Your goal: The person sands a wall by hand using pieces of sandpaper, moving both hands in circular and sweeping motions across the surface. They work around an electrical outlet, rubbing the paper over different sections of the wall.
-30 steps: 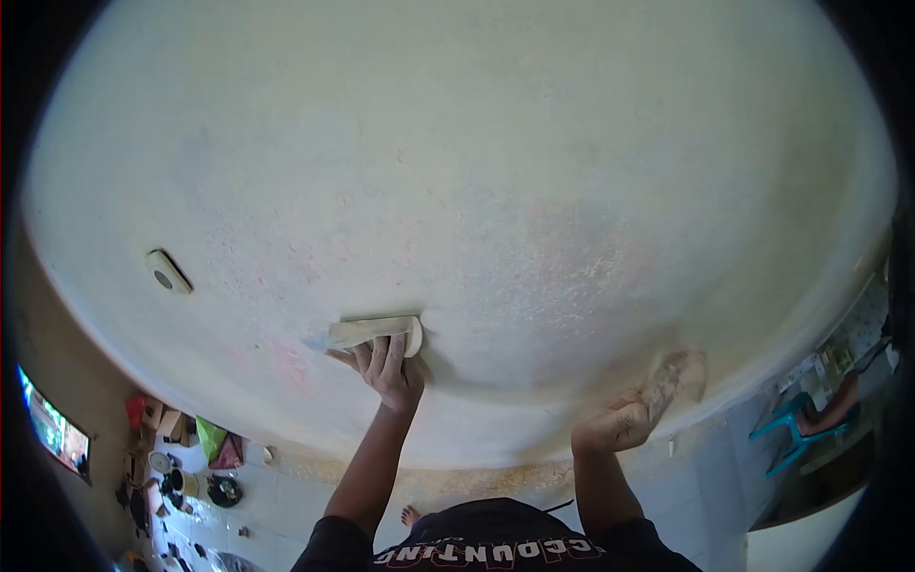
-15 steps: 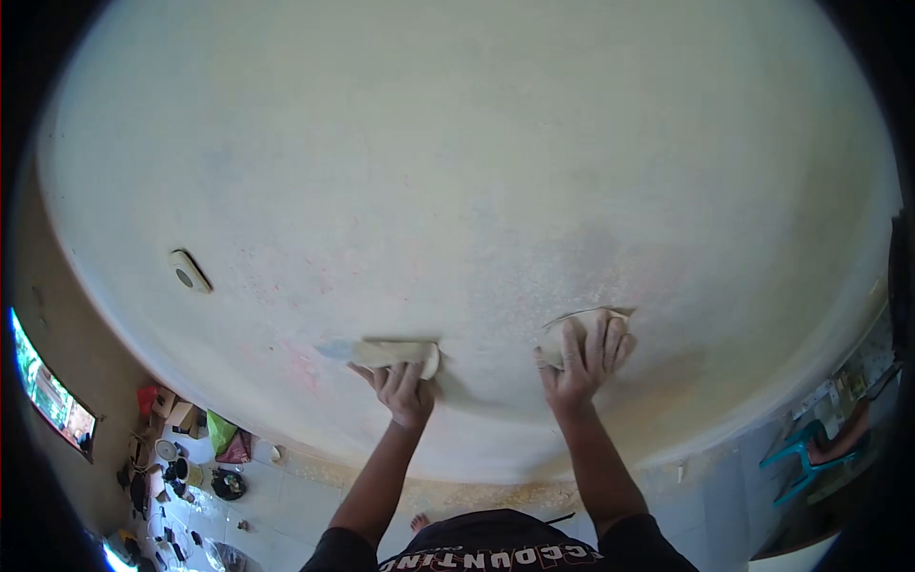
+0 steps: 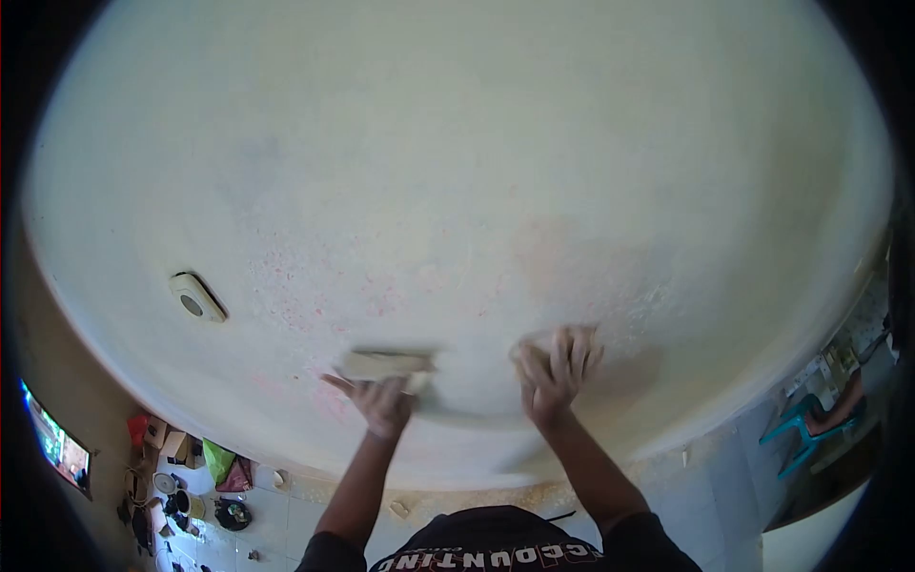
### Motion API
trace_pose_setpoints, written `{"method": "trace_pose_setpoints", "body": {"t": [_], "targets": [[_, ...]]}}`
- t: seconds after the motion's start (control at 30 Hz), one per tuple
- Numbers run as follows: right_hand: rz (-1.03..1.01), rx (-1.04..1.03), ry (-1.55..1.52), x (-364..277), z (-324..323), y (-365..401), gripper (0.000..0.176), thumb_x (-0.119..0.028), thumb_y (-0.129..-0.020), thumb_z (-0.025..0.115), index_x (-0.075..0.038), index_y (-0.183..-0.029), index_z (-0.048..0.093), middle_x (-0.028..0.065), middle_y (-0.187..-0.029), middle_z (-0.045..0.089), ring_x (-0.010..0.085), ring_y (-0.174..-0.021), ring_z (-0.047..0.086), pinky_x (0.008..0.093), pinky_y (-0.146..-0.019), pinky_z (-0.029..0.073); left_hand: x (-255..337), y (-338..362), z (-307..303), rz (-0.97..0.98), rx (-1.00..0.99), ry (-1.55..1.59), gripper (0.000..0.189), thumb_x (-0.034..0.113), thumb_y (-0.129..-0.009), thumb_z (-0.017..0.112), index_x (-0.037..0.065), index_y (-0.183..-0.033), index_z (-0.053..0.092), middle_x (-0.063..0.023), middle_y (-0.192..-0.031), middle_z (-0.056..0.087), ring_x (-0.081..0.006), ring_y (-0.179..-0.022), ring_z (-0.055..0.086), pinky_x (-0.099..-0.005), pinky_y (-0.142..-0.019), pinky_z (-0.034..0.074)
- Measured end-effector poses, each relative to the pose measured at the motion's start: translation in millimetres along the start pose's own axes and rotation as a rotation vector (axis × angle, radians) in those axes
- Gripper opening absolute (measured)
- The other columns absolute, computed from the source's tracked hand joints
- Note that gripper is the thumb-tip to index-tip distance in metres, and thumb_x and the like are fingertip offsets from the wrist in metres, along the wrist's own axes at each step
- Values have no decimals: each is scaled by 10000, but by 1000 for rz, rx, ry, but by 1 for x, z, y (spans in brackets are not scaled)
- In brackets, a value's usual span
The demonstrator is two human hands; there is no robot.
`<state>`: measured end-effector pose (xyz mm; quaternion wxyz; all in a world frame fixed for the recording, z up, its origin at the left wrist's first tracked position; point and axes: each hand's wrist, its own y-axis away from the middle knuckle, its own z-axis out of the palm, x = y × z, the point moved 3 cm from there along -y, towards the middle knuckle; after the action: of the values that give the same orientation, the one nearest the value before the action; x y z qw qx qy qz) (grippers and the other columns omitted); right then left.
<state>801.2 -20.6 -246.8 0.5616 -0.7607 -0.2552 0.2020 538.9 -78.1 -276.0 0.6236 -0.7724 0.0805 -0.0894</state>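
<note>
The pale wall [image 3: 457, 191] fills most of the view, with pinkish, scuffed patches in front of me. My left hand [image 3: 383, 402] is closed around a sanding block [image 3: 386, 364], a long pale piece pressed to the wall and blurred by motion. To its right, my right hand [image 3: 555, 374] lies with bent fingers over a pale sheet that looks like sandpaper [image 3: 529, 345], holding it against the wall. Most of that sheet is hidden under the fingers.
A switch plate [image 3: 195, 297] sits on the wall at left. Below are cardboard boxes [image 3: 176, 446], a green bag [image 3: 217, 462], a bucket [image 3: 191, 503] and scattered tools. At right, a person's arm [image 3: 839, 412] is beside a turquoise plastic stool [image 3: 796, 434].
Both hands have shifted left and slightly down in view, with the block and sheet still against the wall. The camera view has moved a little too.
</note>
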Motion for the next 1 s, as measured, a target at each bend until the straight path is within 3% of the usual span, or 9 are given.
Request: {"method": "trace_pose_setpoints", "body": {"t": [0.17, 0.23, 0.4, 0.53, 0.57, 0.63, 0.73, 0.93, 1.0], "targets": [[201, 113, -60, -45, 21, -34, 304, -400, -934, 536, -278, -1165, 691, 160, -1400, 503, 404, -1383, 317, 629, -1127, 58, -39, -6, -30, -140, 8, -106, 319, 141, -899, 469, 86, -1163, 639, -174, -1322, 576, -490, -1373, 312, -700, -1085, -73], [38, -42, -47, -83, 40, -2, 307, -356, -903, 572, -325, -1190, 675, 56, -1368, 544, 335, -1325, 402, 588, -1102, 161, -46, 18, -32, -164, -9, -97, 337, 123, -905, 448, 66, -1184, 628, -191, -1375, 528, -496, -1387, 277, -695, -1085, -75], [-187, -11, 53, -91, 30, -65, 315, -311, -903, 571, -318, -1201, 672, 64, -1351, 558, 338, -1305, 430, 573, -1090, 208, -62, 28, -41, -63, -49, -57, 358, 69, -871, 446, 44, -1172, 638, -199, -1339, 557, -502, -1385, 274, -703, -1079, -87], [229, 192, -27, -90, 26, -72, 332, -314, -912, 559, -250, -1218, 669, 105, -1408, 509, 385, -1385, 329, 606, -1125, 127, -67, 25, -46, -85, -39, -2, 344, 31, -813, 500, 79, -1100, 684, -140, -1206, 643, -475, -1349, 355, -724, -1069, -83], [254, 220, -47, -109, 41, -56, 313, -286, -915, 548, -247, -1198, 677, 90, -1374, 539, 367, -1350, 388, 589, -1098, 206, -66, 24, -45, -104, -18, 14, 345, 13, -787, 522, 92, -1071, 700, -113, -1147, 680, -463, -1333, 391, -733, -1064, -81], [-48, -37, -19, -148, 52, -30, 271, -257, -930, 529, -243, -1144, 695, 63, -1309, 588, 341, -1284, 474, 543, -1052, 289, -67, 27, -45, -118, -27, 59, 331, 23, -793, 522, 94, -1060, 704, -108, -1138, 684, -458, -1337, 388, -730, -1066, -80], [-95, -34, -93, -99, 50, -26, 247, -227, -942, 513, -216, -1089, 710, 26, -1221, 637, 316, -1200, 548, 502, -992, 342, -67, 25, -46, -102, -30, 68, 327, 28, -799, 512, 92, -1054, 706, -104, -1140, 686, -454, -1340, 388, -726, -1069, -81], [448, 330, -65, -67, 46, 6, 455, -313, -1011, 358, -20, -1181, 661, 218, -1404, 487, 419, -1401, 306, 606, -1147, 79, -73, 32, -38, -88, 5, 39, 353, 37, -790, 500, 107, -1069, 705, -114, -1186, 673, -451, -1350, 376, -701, -1087, -78], [213, 275, -46, -113, 60, 4, 347, -267, -979, 463, -177, -1275, 619, 115, -1361, 555, 360, -1361, 395, 587, -1147, 145, -75, 35, -36, -69, 3, 27, 344, 65, -834, 481, 96, -1105, 691, -139, -1235, 639, -468, -1367, 332, -698, -1090, -70]]}}
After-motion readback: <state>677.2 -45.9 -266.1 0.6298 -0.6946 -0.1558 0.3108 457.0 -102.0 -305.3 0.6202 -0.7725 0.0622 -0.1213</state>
